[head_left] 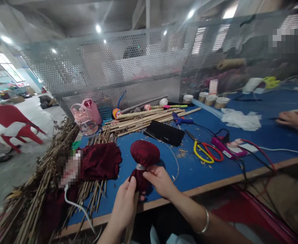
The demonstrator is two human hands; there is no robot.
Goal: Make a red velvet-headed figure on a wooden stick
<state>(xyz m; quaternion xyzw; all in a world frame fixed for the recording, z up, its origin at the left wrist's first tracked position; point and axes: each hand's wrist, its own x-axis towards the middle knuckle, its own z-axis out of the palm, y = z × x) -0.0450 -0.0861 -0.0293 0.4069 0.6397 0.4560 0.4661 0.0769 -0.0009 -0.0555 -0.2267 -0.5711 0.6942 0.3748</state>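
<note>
A round, stuffed dark red fabric bundle (145, 152) stands upright in front of me, with a pale band (140, 166) wrapped around its neck. Loose cloth gathers below that band. My left hand (124, 200) is closed on this gathered cloth and on what looks like a stick running down from it. From the other side, my right hand (161, 181) pinches the cloth just beneath the band. Left of the bundle lies a folded piece of dark red cloth (100, 161) on top of dry stalks.
Dry stalks (34, 196) heap over the table's left side. Wooden sticks (151, 117), a black pad (165, 133), a blue glue gun (181, 119), scissors (203, 150) and a purple power strip (225, 148) lie around. Another person's hand (295, 120) rests at the right.
</note>
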